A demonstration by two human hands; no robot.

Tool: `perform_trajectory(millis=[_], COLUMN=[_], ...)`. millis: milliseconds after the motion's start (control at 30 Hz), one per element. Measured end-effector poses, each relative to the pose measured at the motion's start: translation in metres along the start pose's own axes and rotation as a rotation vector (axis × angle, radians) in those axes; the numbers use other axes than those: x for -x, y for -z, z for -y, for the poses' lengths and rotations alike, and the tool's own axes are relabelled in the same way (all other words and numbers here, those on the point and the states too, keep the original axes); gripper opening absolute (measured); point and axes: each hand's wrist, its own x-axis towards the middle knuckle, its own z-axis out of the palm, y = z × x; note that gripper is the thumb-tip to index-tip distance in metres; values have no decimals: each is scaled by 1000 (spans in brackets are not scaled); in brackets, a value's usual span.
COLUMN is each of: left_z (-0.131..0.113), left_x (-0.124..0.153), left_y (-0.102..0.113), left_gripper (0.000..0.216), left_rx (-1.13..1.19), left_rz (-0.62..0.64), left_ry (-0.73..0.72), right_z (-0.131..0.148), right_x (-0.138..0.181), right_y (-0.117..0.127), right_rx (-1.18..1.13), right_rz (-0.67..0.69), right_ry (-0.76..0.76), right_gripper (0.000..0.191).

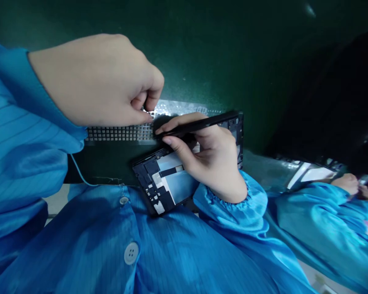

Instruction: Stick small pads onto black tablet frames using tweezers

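Note:
My left hand (pixel 107 81) is closed in a pinch over a sheet of small square pieces in a grid (pixel 119 134). Whatever lies between its thumb and fingertip is too small or hidden to make out. My right hand (pixel 210 151) grips a slim black tapering tool (pixel 199 124) between thumb and fingers, its narrow end pointing left close to the sheet. Beneath that hand lies an opened tablet-like device (pixel 179 185), tilted, with a black frame, small parts and a silvery-blue panel. My wrist and hand hide its middle.
The dark green work surface (pixel 233 53) stretches ahead. A shiny clear strip (pixel 178 107) runs along the sheet's far side. On the right, a co-worker's blue sleeve (pixel 319 224) and hand (pixel 346 183) are near a white-and-black item (pixel 315 173). A large dark shape (pixel 334 102) stands beyond.

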Motion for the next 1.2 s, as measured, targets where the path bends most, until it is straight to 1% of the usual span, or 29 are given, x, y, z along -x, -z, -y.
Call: perform_trajectory(millis=[67, 133, 200, 233, 300, 333, 367, 400, 467, 567, 733, 833, 967, 1033, 1100, 1133, 1200], left_z=[2, 2, -6, -13, -34, -46, -59, -71, -89, -99, -90, -86, -86, -87, -86, -86, -86], left_x=[0, 5, 19, 28, 46, 55, 62, 66, 69, 64, 58, 59, 60, 62, 62, 62, 61], left_y=[-1, -5, -15, -21, -36, -44, -52, -59, -68, -73, -74, -76, -78, -78, -77, -77, -76], left_gripper=[36, 40, 51, 58, 75, 74, 74, 75, 75, 76, 86, 91, 91, 93, 96, 98, 101], left_rx=[-5, 3, -17, -47, -115, -155, -188, -218, -259, -249, -157, -137, -124, -119, -111, -109, -107], left_rz=[5, -38, -157, -246, -350, -349, -345, -338, -314, -285, -227, -201, -194, -201, -204, -207, -225], left_ry=[-1, -21, -34, -29, 19, 32, 15, -9, -61, -88, -54, -28, -33, -28, -26, -35, -72], right_z=[0, -3, -8, -11, -17, -20, -22, -25, -31, -43, -53, -53, -51, -50, -49, -49, -46], right_x=[0, 7, 26, 40, 75, 94, 112, 129, 156, 173, 171, 170, 169, 168, 169, 171, 179], right_y=[3, 12, 26, 34, 47, 52, 55, 55, 52, 41, 30, 31, 30, 29, 31, 33, 36], right_rx=[-136, -366, -556, -603, -606, -573, -532, -489, -423, -338, -210, -181, -151, -64, 77, 137, 171], right_rz=[-3, -91, -271, -386, -628, -731, -811, -863, -887, -857, -853, -826, -796, -769, -727, -741, -892], right_ry=[-46, -92, -130, -157, -245, -296, -344, -380, -403, -355, -263, -245, -220, -211, -184, -165, -144], right_gripper=[7, 10, 13, 12, 8, 8, 8, 9, 12, 16, 14, 17, 21, 22, 24, 23, 15])
